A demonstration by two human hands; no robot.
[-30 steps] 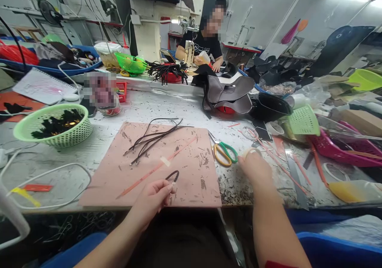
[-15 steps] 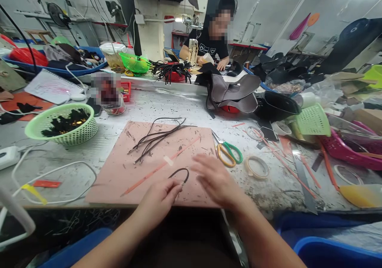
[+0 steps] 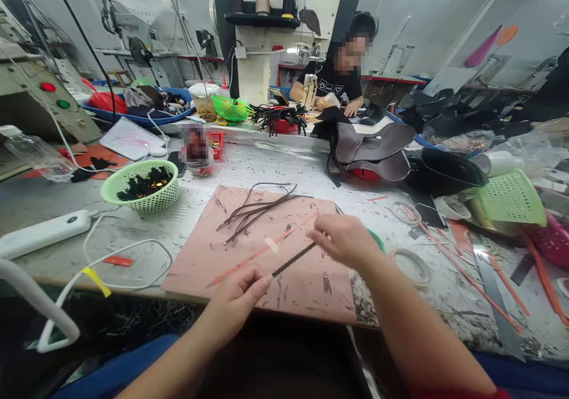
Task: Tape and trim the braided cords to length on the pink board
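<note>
A short dark braided cord is stretched in a slant between my two hands, above the front of the pinkish board. My left hand pinches its lower end between thumb and fingers. At the upper end, my right hand has its fingers closed on the cord. Several loose dark cords lie across the back of the board. An orange strip with a piece of pale tape on it runs diagonally behind my hands. Scissors are mostly hidden behind my right hand, with a green handle showing.
To the left stand a light green basket of black pieces and a white power strip. A tape roll and a metal ruler lie right. A co-worker sits behind a sewing machine.
The cord, looped before, is now pulled straight. My right hand, open and apart from it earlier, has closed on its far end. The view has turned left.
</note>
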